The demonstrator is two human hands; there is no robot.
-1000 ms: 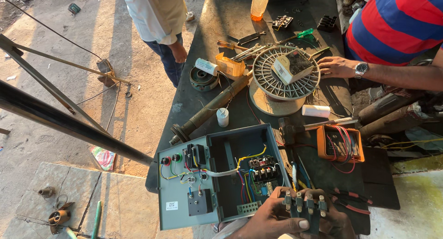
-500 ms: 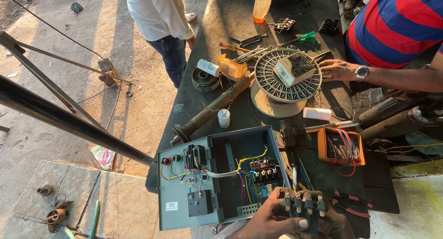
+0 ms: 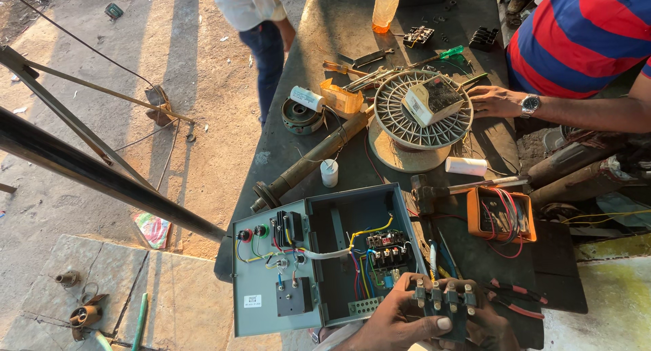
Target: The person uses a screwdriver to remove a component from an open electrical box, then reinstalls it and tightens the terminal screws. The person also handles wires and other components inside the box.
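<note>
Black contactor block (image 3: 444, 303) gripped between left hand (image 3: 393, 320) and right hand (image 3: 491, 327), fingers (image 3: 434, 324) clenched around it. Long axis lying 9-to-3. Open grey control box (image 3: 325, 256) on counter (image 3: 325, 46) at 10 o'clock, nearer the left hand.

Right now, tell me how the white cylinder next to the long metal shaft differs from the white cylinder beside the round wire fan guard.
The small white cylinder by the metal shaft stands upright; the longer white cylinder near the fan guard lies on its side. The upright one is short and stubby with thin wires at its top; the lying one is longer, and no wires show on it. Both are white and rest on the dark workbench.
</note>
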